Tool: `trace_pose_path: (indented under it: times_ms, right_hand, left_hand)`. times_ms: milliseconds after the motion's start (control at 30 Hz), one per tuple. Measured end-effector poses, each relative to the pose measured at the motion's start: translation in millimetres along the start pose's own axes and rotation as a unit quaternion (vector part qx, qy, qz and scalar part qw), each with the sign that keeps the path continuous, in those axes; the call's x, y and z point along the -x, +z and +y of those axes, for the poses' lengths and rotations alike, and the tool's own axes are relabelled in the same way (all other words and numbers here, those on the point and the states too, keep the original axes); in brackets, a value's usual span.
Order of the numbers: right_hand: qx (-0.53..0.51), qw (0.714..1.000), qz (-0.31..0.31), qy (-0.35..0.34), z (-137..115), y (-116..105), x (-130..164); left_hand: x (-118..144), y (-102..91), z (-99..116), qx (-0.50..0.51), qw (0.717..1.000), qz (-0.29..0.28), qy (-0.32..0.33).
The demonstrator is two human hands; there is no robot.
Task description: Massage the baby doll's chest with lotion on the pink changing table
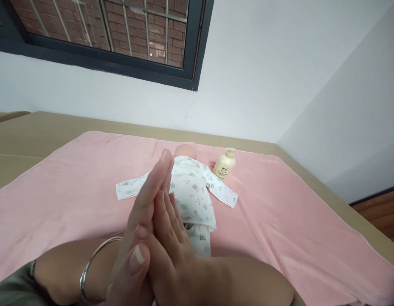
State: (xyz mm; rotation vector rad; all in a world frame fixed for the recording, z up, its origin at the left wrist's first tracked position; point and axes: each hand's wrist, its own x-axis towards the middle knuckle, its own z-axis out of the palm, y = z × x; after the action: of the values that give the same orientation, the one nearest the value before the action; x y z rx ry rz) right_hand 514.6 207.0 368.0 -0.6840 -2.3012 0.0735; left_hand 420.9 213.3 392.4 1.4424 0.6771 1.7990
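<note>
My left hand (141,212), with a silver bangle (88,267) on its wrist, is pressed palm to palm against my right hand (171,246). Both have their fingers stretched out and pointing away from me, and nothing shows between them. Just beyond the hands lies what looks like a baby doll (186,151) in a white patterned top (193,187) with both sleeves spread sideways. Matching patterned trousers (200,236) show below the top, partly hidden by my hands. Near the sleeve on the right stands a pale yellow pump bottle (225,163).
A pink blanket (273,204) covers much of the wooden table (57,121) and has some creases. White walls (248,85) rise behind and to the right. A dark-framed window (190,72) with bars is at the upper left.
</note>
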Motion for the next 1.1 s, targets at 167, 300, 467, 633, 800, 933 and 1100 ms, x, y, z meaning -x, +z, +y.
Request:
trace_pose_path:
  times_ms: [167,300,467,633,800,933,1100]
  right_hand:
    - [-0.019,0.998,-0.011,-0.052,21.0,-24.0,-17.9]
    - [-0.062,0.996,0.022,-0.065,39.9,-36.7,-31.1]
    - [-0.053,0.998,0.033,0.029,81.6,-32.7,-37.8]
    - [0.007,0.981,-0.104,0.164,131.4,5.3,-32.2]
    - [0.059,0.967,-0.169,0.182,162.6,32.9,-23.7]
    - [0.049,0.956,-0.156,0.243,183.2,29.1,-22.2]
    - [0.031,0.945,-0.122,0.302,194.9,26.8,-20.0]
  left_hand:
    - [-14.9,-12.1,-10.1,0.003,0.998,-0.054,0.031]
    - [-29.3,-15.3,-25.2,0.002,0.999,-0.044,-0.015]
    - [-57.8,-12.8,-78.3,-0.064,0.987,-0.034,-0.142]
    - [-90.3,-23.0,-156.9,-0.162,0.968,0.025,-0.188]
    - [-91.4,-39.3,-200.6,-0.266,0.954,0.003,-0.134]
    - [-84.3,-40.7,-200.0,-0.276,0.953,-0.003,-0.127]
    - [-84.7,-39.1,-195.9,-0.293,0.949,-0.007,-0.116]
